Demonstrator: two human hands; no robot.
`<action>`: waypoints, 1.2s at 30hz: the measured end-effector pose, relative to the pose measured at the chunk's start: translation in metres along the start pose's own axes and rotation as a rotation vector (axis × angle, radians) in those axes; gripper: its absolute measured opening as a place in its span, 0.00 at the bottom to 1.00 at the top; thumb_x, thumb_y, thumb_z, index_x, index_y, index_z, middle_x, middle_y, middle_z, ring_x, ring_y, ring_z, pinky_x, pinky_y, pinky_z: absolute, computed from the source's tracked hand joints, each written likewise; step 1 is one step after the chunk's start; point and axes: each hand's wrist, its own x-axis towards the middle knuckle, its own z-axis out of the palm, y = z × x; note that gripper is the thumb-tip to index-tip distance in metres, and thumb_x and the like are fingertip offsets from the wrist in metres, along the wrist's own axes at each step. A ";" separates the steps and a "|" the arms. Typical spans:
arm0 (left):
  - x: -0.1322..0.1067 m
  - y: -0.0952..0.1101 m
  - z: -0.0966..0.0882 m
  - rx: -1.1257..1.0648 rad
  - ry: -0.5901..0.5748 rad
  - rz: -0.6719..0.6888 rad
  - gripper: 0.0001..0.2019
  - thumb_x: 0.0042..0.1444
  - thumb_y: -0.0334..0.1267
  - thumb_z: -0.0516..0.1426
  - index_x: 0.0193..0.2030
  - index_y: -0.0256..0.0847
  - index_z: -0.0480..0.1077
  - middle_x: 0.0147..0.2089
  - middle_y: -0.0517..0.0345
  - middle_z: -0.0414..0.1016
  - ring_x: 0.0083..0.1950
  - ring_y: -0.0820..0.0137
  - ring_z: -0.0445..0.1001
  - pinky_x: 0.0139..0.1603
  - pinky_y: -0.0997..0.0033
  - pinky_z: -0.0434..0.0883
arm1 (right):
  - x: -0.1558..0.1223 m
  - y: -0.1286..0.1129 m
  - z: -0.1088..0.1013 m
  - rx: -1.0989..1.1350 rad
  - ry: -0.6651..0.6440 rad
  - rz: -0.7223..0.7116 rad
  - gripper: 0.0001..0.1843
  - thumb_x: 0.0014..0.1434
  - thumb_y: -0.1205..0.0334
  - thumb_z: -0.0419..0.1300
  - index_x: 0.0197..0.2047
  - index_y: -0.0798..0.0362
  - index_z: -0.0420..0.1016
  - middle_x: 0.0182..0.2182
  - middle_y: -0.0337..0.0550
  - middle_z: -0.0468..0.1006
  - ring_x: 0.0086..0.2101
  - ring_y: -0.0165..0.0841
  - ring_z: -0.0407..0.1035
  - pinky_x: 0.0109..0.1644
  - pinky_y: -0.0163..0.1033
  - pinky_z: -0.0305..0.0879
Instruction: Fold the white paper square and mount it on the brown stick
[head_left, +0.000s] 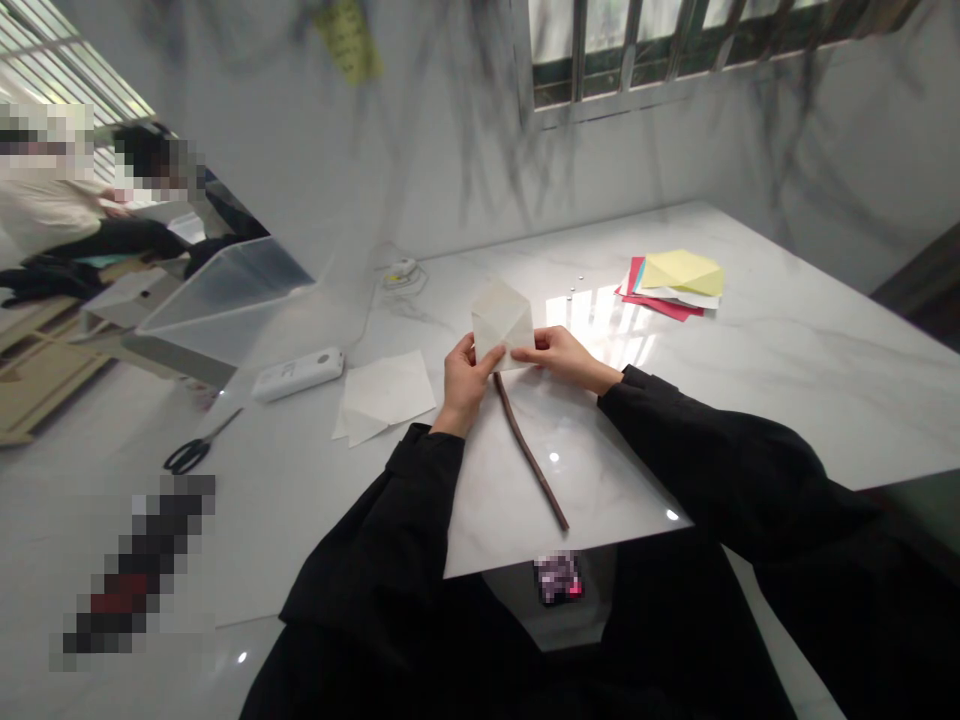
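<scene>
A folded sheet of white paper (501,318) stands up off the white marble table (787,370), pinched at its lower edge by both hands. My left hand (463,378) grips its lower left corner with closed fingers. My right hand (561,355) pinches the lower right edge. A thin brown stick (529,452) lies on the table just under the hands, running toward me.
Loose white sheets (386,395) lie left of the hands. A stack of yellow, red and white paper (675,282) sits at the far right. A white rectangular device (298,373), black scissors (196,449) and a clear plastic box (225,295) are at the left. People sit in the far left background.
</scene>
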 end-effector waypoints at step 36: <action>-0.001 0.000 0.000 0.070 0.008 -0.050 0.27 0.46 0.58 0.74 0.39 0.33 0.83 0.37 0.48 0.85 0.36 0.64 0.78 0.41 0.67 0.73 | -0.006 -0.010 0.004 0.031 0.048 -0.066 0.30 0.52 0.35 0.75 0.34 0.57 0.81 0.26 0.41 0.76 0.25 0.27 0.63 0.27 0.35 0.58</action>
